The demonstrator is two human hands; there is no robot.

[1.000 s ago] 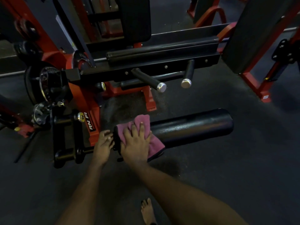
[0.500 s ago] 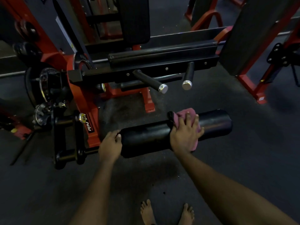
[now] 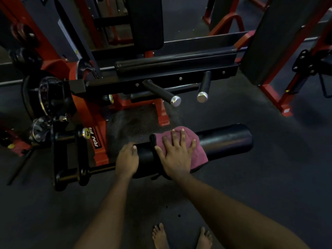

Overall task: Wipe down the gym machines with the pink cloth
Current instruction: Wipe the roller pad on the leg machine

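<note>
A black padded roller [image 3: 226, 141] sticks out to the right from a red and black gym machine [image 3: 89, 123]. The pink cloth [image 3: 195, 146] is draped over the roller's middle. My right hand [image 3: 177, 155] presses flat on the cloth with fingers spread and straight. At the roller's left end my left hand [image 3: 126, 160] curls over the pad and holds it.
Two chrome-capped black handles [image 3: 175, 100] jut out above the roller. Another red-framed machine [image 3: 280, 51] stands at the right. Weight plates [image 3: 41, 97] hang at the left. My bare feet [image 3: 179, 236] stand on the dark rubber floor [image 3: 269, 186] below.
My right hand has slid the pink cloth back to the left along the roller, from near its right end toward the middle. My left hand has stayed at the left end.
</note>
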